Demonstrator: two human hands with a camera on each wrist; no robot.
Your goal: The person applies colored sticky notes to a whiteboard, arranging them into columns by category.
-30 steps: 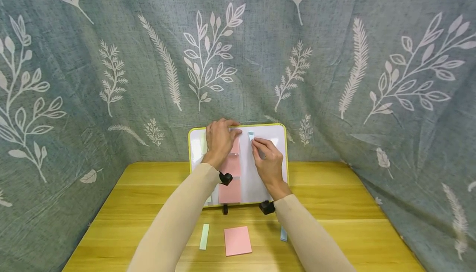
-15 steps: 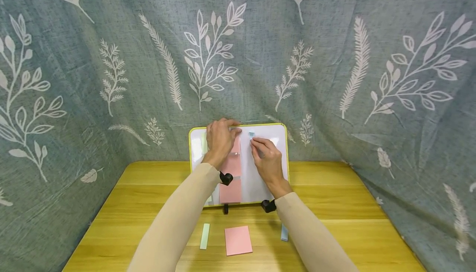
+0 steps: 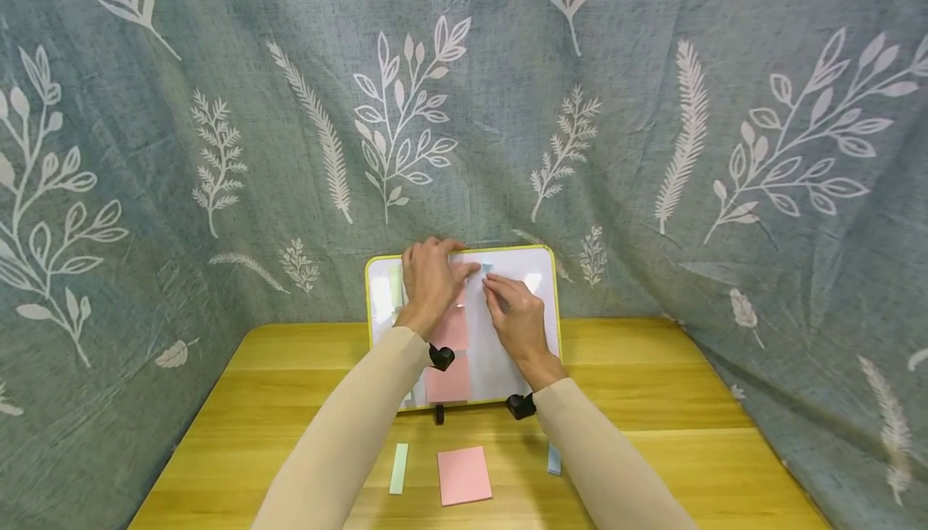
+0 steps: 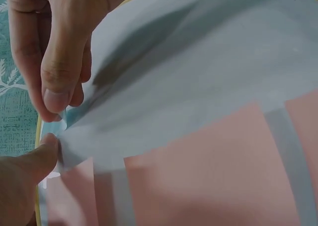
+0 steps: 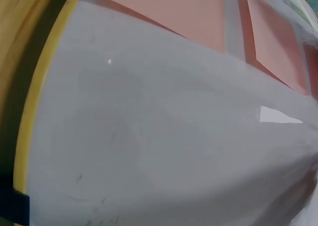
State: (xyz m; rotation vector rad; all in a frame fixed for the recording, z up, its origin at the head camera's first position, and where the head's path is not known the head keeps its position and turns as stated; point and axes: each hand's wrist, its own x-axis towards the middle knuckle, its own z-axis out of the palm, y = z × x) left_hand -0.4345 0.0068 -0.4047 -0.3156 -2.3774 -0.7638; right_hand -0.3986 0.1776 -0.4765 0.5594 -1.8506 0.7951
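Note:
A whiteboard (image 3: 496, 369) with a yellow rim stands propped up on the table. My left hand (image 3: 429, 282) holds its top edge, fingers over the rim and thumb (image 4: 42, 159) stretched across the front to a small blue sticky strip (image 3: 487, 267). Thumb and fingertips of my right hand (image 3: 519, 320) pinch that strip near the top of the board; in the left wrist view much of the strip (image 4: 52, 128) is covered by the fingers. Pink sticky notes (image 3: 447, 379) form a column to the left, the top one partly behind my left hand.
Pale green strips (image 3: 395, 284) are on the board's left side. On the table (image 3: 645, 409) lie a green strip pad (image 3: 399, 469), a pink square pad (image 3: 465, 476) and a blue strip pad (image 3: 554, 459), partly behind the right sleeve. A patterned cloth (image 3: 464, 151) hangs behind.
My left thumb has reached out to the right, up to the blue strip. The right hand has shifted slightly left with its pinch kept. The head view has tilted a little.

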